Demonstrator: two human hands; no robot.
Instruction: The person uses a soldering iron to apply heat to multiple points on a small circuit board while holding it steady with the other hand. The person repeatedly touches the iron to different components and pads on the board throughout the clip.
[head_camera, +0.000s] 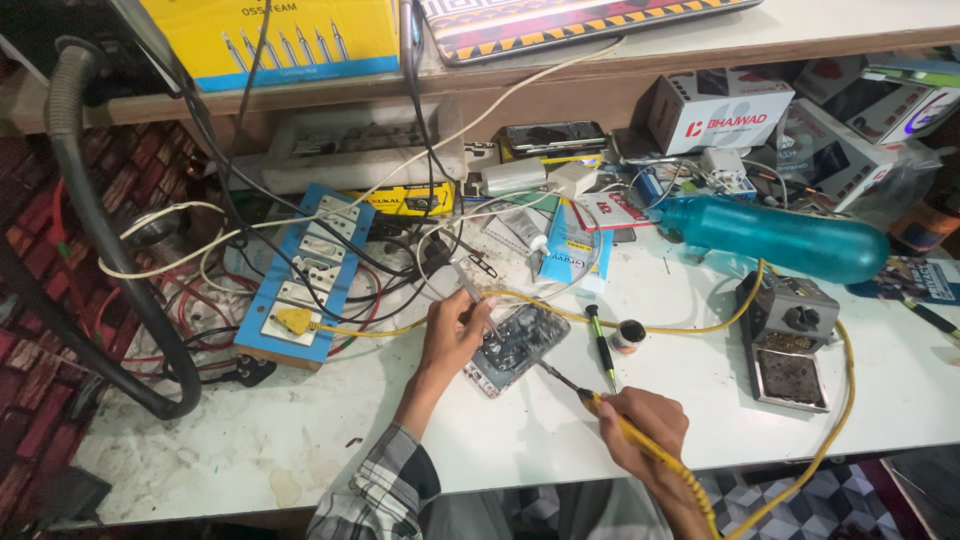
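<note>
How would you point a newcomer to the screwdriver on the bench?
Start at the teal bottle lying across the white table, then drop to the opened phone between the hands. Just right of it lies the screwdriver, beside a small round tin. Its black-and-green handle sets it apart from the yellow-handled soldering iron.

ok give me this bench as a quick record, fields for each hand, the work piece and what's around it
left hand: holds tweezers over the opened phone
right hand: grips yellow soldering iron, tip at the phone's edge
iron stand: right of phone, yellow cable runs to it
nearby: screwdriver, small tin, teal bottle
left side: blue socket board
</note>
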